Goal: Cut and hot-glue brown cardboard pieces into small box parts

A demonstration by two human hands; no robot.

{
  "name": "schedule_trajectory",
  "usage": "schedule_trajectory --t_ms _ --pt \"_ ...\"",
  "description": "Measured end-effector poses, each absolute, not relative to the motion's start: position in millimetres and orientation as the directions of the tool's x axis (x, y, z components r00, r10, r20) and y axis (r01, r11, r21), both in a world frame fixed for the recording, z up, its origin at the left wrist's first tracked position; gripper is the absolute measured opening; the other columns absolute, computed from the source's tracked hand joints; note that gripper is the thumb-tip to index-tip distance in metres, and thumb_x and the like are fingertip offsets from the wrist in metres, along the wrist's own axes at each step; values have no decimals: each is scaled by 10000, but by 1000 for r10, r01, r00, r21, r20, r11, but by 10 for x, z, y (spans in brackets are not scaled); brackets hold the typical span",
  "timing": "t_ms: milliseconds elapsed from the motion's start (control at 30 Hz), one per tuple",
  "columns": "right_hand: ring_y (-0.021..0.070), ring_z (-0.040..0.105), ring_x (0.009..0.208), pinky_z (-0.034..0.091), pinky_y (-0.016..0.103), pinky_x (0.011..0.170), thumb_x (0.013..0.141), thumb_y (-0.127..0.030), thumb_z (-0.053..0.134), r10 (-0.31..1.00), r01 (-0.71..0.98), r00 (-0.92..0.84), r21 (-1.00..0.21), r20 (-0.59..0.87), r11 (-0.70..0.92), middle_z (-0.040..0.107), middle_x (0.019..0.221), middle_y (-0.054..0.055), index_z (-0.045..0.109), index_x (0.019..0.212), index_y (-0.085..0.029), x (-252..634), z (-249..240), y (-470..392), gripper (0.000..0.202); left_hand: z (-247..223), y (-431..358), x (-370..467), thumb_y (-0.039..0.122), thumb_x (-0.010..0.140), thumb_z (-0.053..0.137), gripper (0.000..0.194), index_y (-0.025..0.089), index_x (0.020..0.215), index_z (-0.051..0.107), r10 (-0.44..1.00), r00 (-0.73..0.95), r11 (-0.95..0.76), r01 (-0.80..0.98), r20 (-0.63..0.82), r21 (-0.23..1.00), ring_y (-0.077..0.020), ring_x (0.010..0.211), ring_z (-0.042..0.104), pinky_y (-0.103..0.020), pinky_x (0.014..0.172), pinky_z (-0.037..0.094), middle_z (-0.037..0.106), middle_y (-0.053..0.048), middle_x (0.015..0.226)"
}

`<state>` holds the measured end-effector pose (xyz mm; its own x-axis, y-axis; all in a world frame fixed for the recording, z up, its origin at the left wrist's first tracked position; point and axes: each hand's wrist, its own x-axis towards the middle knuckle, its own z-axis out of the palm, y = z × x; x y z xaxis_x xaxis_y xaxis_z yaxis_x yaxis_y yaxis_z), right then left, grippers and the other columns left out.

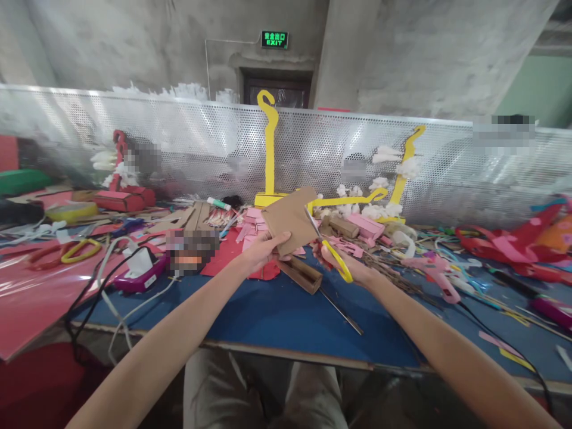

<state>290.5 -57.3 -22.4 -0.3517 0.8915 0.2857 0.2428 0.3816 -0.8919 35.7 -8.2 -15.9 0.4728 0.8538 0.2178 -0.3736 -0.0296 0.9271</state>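
Observation:
My left hand (264, 247) grips a piece of brown cardboard (290, 217) by its lower edge, thumb on top, and holds it up over the table. In my right hand (328, 257) is a pair of scissors (340, 262) with yellow handles. The blades reach up to the right edge of the cardboard; whether they are apart there is hard to make out. Just below my hands lies a small open cardboard box (308, 279) on the blue tabletop (268, 316). A thin metal rod (344, 313) sticks out beside it.
Yellow hook-shaped card pieces (270, 149) stand at the back before a perforated metal screen (201, 143). A pink glue gun (440, 277) with a black cord lies right. Left are a purple power strip (140, 277), cables and red-and-yellow scissors (80, 251). Paper and cardboard scraps cover the table's rear.

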Motion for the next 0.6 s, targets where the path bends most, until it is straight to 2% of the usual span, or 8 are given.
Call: schedule_trajectory --t_ms 133,233,333,467,533,600 --pt "138 466 584 430 265 485 802 -738 690 884 294 -372 -867 284 402 531 674 -14 606 875 -231 3061 -155 -567 519 -128 23 302 439 761 853 511 196 1154 634 903 320 -131 -431 286 893 -172 689 731 -241 522 556 769 -84 1024" --pt "135 476 589 439 263 509 826 -755 651 882 321 -375 -852 286 413 545 693 -11 616 928 -222 3161 -101 -572 543 -130 120 255 483 703 882 534 203 1072 616 928 225 -171 -454 298 875 -113 594 659 -202 479 479 745 -25 903" --pt "132 464 577 449 267 534 856 -751 615 879 341 -381 -840 287 423 531 684 -23 621 959 -227 3236 -68 -577 535 -130 162 233 461 597 944 562 183 962 618 932 216 -169 -455 292 874 -69 508 560 -189 460 416 678 25 759" --pt "133 471 591 459 264 546 826 -715 687 873 354 -402 -832 276 426 531 682 -22 616 882 -216 3287 -82 -556 507 -106 136 253 424 519 980 536 147 800 618 921 246 -167 -449 301 878 -13 451 394 -168 435 323 555 69 635" --pt "132 492 606 462 256 545 840 -705 681 873 352 -406 -836 269 421 551 711 -12 620 898 -203 3291 -105 -539 509 -95 117 267 419 508 980 525 140 781 629 921 248 -171 -437 301 883 -11 459 382 -167 436 317 553 65 643" --pt "129 513 619 464 247 537 868 -706 647 872 340 -411 -844 264 416 573 750 2 628 952 -190 3282 -125 -530 523 -89 105 272 414 505 976 516 137 802 657 922 249 -176 -415 297 893 -31 495 438 -173 444 340 601 38 692"
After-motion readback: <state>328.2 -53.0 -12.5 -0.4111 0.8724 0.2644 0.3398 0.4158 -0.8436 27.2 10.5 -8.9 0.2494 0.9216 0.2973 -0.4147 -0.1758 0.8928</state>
